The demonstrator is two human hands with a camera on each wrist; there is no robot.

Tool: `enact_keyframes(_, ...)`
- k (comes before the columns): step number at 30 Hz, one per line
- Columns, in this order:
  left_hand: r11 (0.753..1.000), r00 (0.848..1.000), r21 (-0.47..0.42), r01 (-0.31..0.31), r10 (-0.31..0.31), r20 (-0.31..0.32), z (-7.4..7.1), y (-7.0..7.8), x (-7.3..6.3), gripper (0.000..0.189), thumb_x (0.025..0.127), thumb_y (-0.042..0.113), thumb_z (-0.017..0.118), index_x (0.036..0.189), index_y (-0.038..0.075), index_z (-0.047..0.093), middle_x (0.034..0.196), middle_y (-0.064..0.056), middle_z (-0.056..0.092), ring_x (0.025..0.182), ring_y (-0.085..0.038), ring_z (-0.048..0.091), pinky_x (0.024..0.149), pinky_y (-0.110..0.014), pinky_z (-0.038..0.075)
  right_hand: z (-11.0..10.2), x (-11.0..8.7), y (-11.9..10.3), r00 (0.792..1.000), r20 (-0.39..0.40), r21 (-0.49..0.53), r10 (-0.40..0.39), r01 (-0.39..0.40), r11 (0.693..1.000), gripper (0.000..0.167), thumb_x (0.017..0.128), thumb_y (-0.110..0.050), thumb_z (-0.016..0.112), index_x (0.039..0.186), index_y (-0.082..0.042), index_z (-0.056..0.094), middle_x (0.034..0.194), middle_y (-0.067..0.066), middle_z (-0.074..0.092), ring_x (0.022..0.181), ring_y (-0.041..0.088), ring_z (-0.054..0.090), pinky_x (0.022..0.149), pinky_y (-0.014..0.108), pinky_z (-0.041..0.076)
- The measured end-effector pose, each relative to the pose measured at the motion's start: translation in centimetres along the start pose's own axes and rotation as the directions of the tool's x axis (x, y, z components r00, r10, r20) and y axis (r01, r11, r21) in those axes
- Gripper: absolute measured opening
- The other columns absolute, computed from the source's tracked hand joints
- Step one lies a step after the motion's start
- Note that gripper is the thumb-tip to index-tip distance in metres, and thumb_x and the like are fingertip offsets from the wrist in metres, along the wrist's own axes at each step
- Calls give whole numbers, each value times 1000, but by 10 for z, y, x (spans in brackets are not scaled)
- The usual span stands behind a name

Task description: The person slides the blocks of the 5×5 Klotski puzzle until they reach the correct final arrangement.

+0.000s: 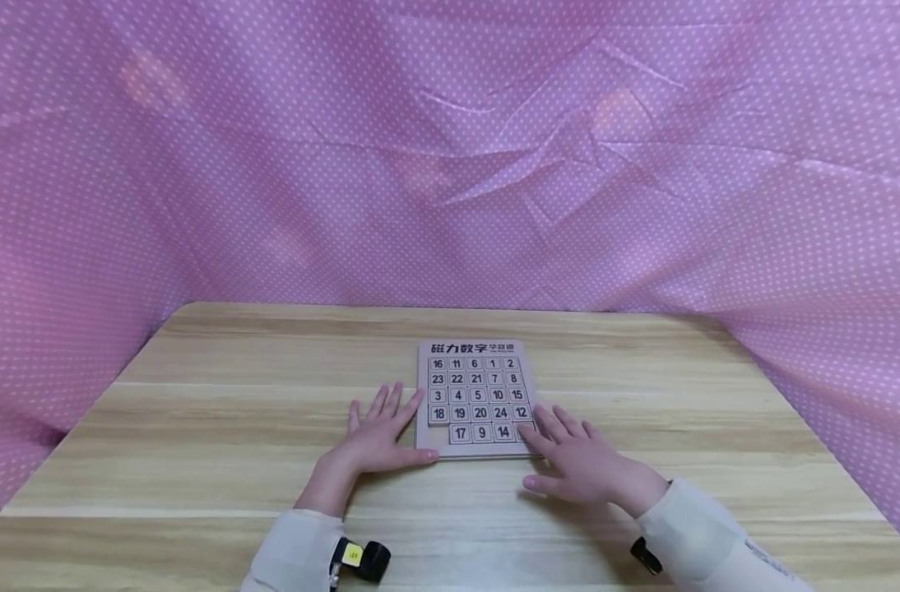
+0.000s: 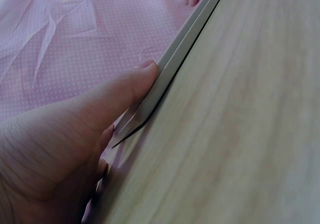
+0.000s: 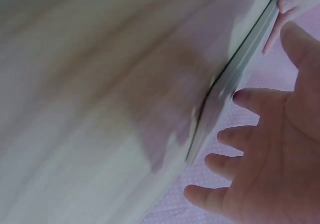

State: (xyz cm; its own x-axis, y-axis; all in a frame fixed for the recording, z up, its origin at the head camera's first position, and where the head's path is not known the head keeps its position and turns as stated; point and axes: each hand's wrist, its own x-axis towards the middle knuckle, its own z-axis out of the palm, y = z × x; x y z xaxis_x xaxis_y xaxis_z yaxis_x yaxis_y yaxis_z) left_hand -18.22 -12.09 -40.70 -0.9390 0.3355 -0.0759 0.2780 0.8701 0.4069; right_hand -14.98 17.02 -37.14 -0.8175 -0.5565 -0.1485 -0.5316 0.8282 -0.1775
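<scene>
Board [image 1: 480, 450] on table [image 1: 235, 411], tile 16 [image 1: 438, 364] top left; left hand [image 1: 376, 440] left, right hand [image 1: 579, 462] right; curtain [image 1: 450, 181] behind.

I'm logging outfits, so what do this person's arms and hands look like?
The left hand and right hand are gloveless. The left sleeve and right sleeve are off-white, the right bearing blurred dark print. The left wrist camera is black with a yellow label; the right wrist camera shows only black.
</scene>
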Motion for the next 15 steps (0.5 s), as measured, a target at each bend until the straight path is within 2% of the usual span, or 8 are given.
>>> enact_keyframes(6, 1000, 1000, 6, -2, 2, 2, 0, 1, 0, 94, 65, 71, 48, 139, 24, 14, 142, -13, 1, 127, -30, -5, 93, -56, -12, 5, -4, 4, 1000, -12, 7, -9, 9, 1000, 74, 80, -58, 42, 136, -12, 26, 140, 17, 12, 125, 38, 7, 92, 61, 13)
enact_keyframes(15, 1000, 1000, -3, 1, -1, -8, 1, 0, 0, 94, 64, 71, 49, 139, 25, 15, 142, -13, 2, 127, -30, -5, 93, -56, -11, 8, 5, -5, 998, -34, -3, -59, 59, 998, 74, 80, -58, 42, 136, -12, 26, 140, 17, 12, 125, 39, 8, 91, 62, 14)
